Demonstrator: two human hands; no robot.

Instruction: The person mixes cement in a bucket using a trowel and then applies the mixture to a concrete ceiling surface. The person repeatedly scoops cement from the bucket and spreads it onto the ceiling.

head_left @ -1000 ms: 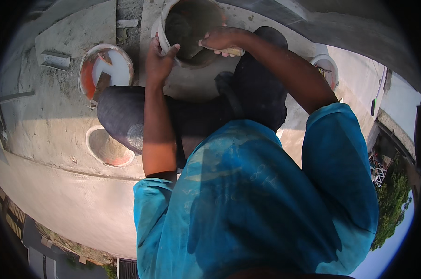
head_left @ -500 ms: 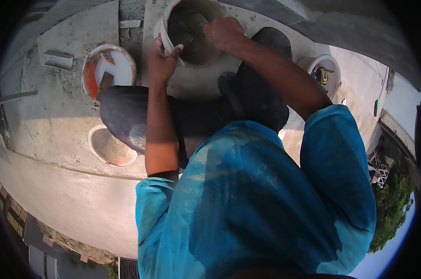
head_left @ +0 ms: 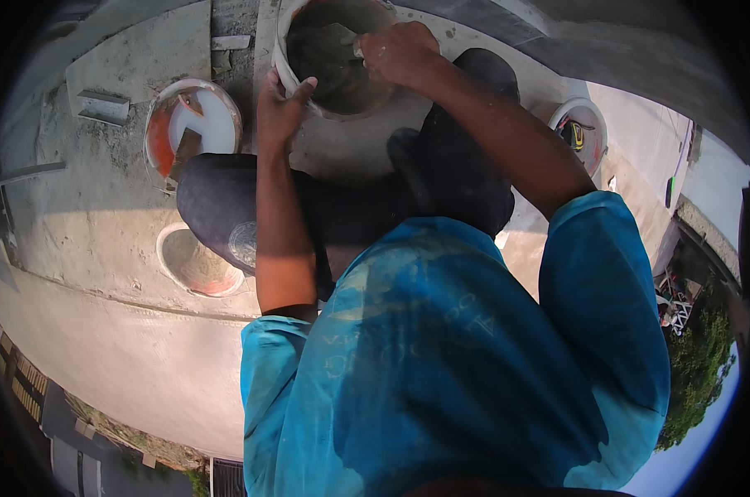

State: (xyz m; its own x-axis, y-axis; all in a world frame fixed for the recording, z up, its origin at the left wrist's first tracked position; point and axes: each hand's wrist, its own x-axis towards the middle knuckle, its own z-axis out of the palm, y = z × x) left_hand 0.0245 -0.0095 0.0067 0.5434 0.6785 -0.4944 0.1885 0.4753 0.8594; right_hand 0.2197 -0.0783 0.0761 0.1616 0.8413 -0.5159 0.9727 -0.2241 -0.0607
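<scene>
A pale bucket (head_left: 282, 60) with grey, wet-looking mix (head_left: 318, 60) inside stands at the top middle, between my bent legs and the far edge. My left hand (head_left: 280, 109) grips its near left side, thumb up by the rim. Over the bucket's right side, the fingers of my right hand (head_left: 400, 55) are closed round the handle of a trowel (head_left: 340, 35). Its flat blade points left into the mix and is partly coated, so its full shape is hard to make out.
To the left stands a bucket of whitish liquid (head_left: 213, 124) with tools in it; a shallow round tub (head_left: 197, 263) lies nearer. A metal channel piece (head_left: 104, 108) rests on the board at far left. Beyond my right knee, another bucket (head_left: 592, 116) holds tools.
The bucket and my left hand have shifted slightly left. My right hand has moved a little up and left, and the trowel blade sits farther left over the mix.
</scene>
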